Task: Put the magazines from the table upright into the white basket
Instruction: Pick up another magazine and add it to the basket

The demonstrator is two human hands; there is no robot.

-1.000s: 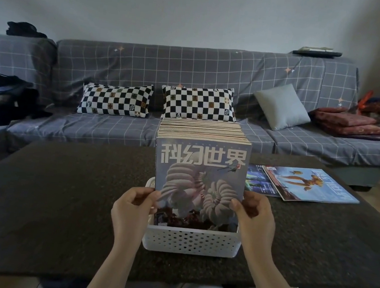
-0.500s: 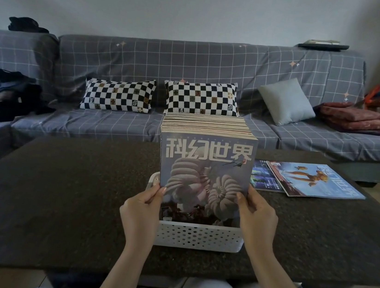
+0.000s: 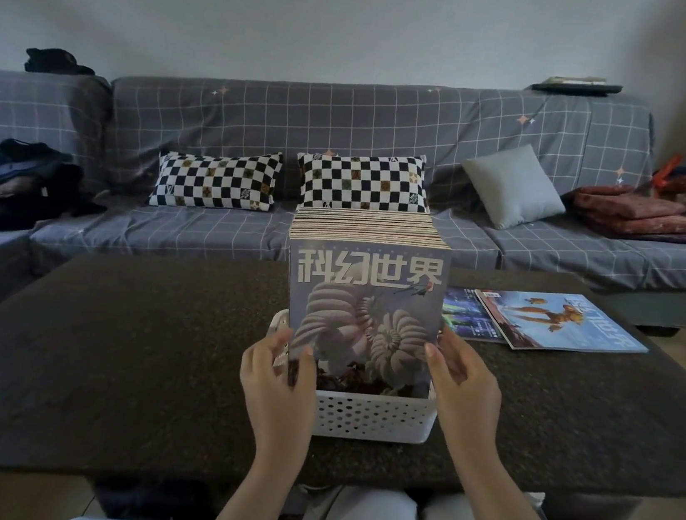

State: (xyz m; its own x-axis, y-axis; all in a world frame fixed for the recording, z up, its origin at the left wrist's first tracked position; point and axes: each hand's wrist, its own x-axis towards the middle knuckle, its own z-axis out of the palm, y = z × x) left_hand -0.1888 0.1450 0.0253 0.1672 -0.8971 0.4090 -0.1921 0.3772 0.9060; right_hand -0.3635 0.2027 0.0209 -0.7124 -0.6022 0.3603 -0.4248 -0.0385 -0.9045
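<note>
Magazine [image 3: 363,306] upright in basket [image 3: 373,416] — between both hands.

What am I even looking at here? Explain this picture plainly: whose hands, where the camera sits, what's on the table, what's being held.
No machine here: a person wears a camera on the head, looking forward and down, so both arms enter from below. On the dark table stands a white basket packed with upright magazines. The left hand and right hand touch the side edges of the front magazine; whether the fingers actually grip it is unclear. Two more magazines lie flat to the right. Behind is a grey sofa.
</note>
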